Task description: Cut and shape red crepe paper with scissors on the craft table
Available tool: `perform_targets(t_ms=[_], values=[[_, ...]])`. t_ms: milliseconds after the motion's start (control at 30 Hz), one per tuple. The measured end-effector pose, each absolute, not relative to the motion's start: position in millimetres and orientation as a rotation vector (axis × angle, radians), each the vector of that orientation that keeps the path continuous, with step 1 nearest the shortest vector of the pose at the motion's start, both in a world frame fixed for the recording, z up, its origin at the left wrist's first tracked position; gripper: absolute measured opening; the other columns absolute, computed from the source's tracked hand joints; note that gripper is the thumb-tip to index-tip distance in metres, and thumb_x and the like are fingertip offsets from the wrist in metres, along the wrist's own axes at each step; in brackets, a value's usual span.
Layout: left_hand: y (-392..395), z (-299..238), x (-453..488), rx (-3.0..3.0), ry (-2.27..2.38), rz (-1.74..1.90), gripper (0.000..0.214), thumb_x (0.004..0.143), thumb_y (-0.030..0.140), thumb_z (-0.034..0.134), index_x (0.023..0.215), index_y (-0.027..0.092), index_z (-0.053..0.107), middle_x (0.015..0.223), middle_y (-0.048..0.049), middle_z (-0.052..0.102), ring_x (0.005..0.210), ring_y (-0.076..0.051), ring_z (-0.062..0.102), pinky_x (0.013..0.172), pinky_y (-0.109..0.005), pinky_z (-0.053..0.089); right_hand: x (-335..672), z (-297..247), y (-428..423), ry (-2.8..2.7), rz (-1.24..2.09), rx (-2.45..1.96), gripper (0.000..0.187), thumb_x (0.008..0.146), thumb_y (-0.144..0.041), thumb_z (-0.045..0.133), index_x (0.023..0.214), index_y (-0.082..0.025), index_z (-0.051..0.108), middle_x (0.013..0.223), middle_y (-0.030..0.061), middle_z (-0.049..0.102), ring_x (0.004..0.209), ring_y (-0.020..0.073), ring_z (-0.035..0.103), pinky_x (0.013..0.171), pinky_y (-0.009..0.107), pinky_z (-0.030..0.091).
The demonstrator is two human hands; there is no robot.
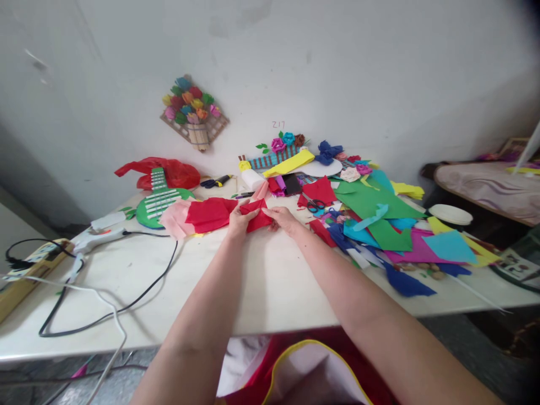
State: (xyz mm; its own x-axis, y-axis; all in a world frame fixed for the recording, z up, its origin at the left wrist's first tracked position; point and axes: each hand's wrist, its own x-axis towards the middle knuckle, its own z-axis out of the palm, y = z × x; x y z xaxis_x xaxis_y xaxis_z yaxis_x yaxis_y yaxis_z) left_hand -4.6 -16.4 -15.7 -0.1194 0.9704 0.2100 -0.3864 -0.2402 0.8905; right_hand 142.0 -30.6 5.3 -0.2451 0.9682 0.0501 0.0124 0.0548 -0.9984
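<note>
Both my hands pinch a piece of red crepe paper (258, 218) just above the middle of the table. My left hand (239, 219) is closed on its left part, thumb on top. My right hand (283, 218) grips the right edge between thumb and fingers, with some fingertips hidden beneath. Left of my left hand lies a larger red crepe paper sheet (211, 215), partly over a pale pink crepe paper piece (175, 218). To the right, black-handled scissors (315, 206) lie against another red paper square (318, 191).
A hot glue gun (99, 240) with its black cord (160, 275) lies on the left, beside a power strip (31, 273). Behind it sits a green guitar-shaped craft (162, 202). Coloured paper scraps (379, 208) cover the right side. A flower craft (194, 112) hangs on the wall.
</note>
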Motion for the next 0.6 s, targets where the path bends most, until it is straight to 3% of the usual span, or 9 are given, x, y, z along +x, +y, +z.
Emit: perform_targets(t_ms=[200,600], values=[[-18.7,-14.4,-3.3,1.046,0.85,1.546,0.073,0.044,0.021,0.08,0.111,0.013,0.053,0.081,-0.0064,0.067,0.073,-0.018,0.063,0.077,-0.037,0.049,140.3,3.6,-28.8,-1.394,1.276,-1.116,0.03,0.064,-0.034,0.068,0.056,-0.015,0.046,0.043,-0.0045,0.05,0.033,0.0071,0.048,0.034,0.017,0.037],[-26.9,-9.4,-0.1,1.152,0.814,1.408,0.078,0.045,0.022,0.08,0.116,0.014,0.05,0.077,-0.0043,0.066,0.071,-0.016,0.062,0.078,-0.036,0.048,143.8,1.1,-24.7,-1.311,1.259,-0.911,0.036,0.055,-0.047,0.067,0.056,-0.015,0.049,0.048,-0.0045,0.049,0.047,0.0076,0.044,0.048,0.021,0.036]])
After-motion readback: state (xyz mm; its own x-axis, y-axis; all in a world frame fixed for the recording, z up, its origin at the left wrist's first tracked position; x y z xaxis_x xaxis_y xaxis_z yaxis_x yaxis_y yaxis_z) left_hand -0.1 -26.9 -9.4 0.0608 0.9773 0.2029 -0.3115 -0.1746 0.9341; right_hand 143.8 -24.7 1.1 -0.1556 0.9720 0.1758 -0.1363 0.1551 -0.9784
